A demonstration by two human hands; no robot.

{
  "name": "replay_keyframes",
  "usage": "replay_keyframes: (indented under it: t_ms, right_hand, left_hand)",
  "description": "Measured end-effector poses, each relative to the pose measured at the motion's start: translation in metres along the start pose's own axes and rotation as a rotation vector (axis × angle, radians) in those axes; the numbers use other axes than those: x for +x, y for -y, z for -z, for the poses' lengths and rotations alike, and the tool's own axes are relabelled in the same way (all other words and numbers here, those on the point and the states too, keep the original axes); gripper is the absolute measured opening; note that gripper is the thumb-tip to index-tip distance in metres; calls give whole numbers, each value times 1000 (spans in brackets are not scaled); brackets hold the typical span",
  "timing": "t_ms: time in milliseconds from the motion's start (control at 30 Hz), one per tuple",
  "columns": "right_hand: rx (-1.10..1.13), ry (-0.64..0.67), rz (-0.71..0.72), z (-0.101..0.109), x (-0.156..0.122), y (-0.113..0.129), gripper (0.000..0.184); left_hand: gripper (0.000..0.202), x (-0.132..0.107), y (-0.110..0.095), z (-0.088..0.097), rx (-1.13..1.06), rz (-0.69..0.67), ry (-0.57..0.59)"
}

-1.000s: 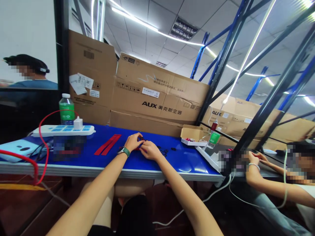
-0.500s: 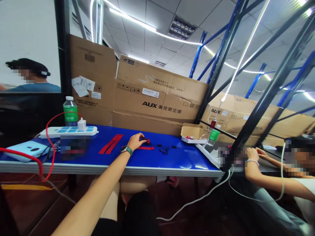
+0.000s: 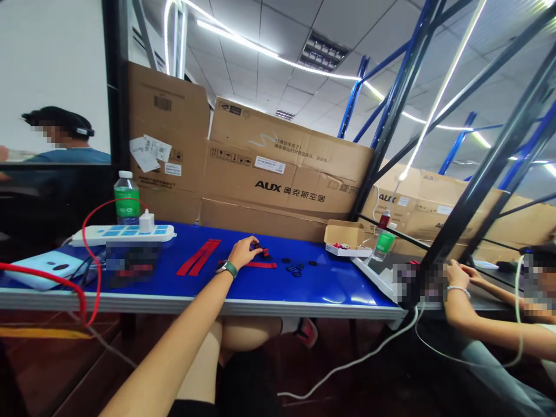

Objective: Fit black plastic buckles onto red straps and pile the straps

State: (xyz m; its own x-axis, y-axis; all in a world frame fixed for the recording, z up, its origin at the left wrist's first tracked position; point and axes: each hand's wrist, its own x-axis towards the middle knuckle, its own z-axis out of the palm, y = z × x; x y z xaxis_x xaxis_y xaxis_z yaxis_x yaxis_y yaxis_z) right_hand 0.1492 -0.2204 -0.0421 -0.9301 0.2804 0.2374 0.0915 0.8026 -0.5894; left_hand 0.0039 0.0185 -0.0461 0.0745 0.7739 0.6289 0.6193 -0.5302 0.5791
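My left hand (image 3: 244, 252), with a green watch on the wrist, rests on the blue table (image 3: 330, 286) with its fingers pinched on a small black buckle (image 3: 262, 251) at the end of a red strap (image 3: 260, 264). Two more red straps (image 3: 198, 256) lie flat to the left of the hand. Several small black buckles (image 3: 296, 269) are scattered to the right of it. My right hand is out of view.
A white power strip (image 3: 124, 234) with a charger and a green bottle (image 3: 126, 198) stand at the back left, with a red cable (image 3: 89, 278) looping over the edge. Cardboard boxes (image 3: 278, 168) wall the back. A small open box (image 3: 345, 238) sits right. A co-worker's hands (image 3: 456, 275) work at the right.
My right hand has left the strap and gone out of view. My left hand stays pinched on the buckle. The camera has shifted slightly.
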Motion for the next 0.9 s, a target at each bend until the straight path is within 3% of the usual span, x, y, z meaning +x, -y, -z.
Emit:
replay_keyframes:
  t_ms: [100, 200, 267, 400, 467, 500, 600, 733, 900]
  right_hand:
    - [-12, -57, -18, -5, -1, 3, 15]
    - [-31, -106, -24, 9, 8, -5, 15]
    - [-67, -177, -40, 35, 22, -21, 24]
    - [-488, -381, -146, 103, 64, -79, 17]
    - [-610, -378, -166, 127, 82, -109, 14]
    - [-639, -314, -137, 134, 88, -123, 10]
    - [-635, -154, -31, 140, 93, -152, 17]
    - [-701, -123, -2, 132, 86, -167, 21]
    - [-919, -75, -143, 127, 84, -171, 18]
  left_hand:
    - [26, 1, 0, 3, 43, -14, 10]
    - [22, 1, -4, 10, 132, 8, -23]
    - [23, 1, -7, 17, 201, 33, -110]
    - [28, 0, -10, 30, 295, 76, -343]
    - [29, 0, -8, 36, 312, 130, -393]
    - [29, -1, -6, 38, 312, 154, -403]
    - [28, -3, -1, 43, 278, 196, -451]
    - [29, 0, -4, 41, 213, 154, -503]
    - [26, 21, -11, 32, 146, -8, -328]
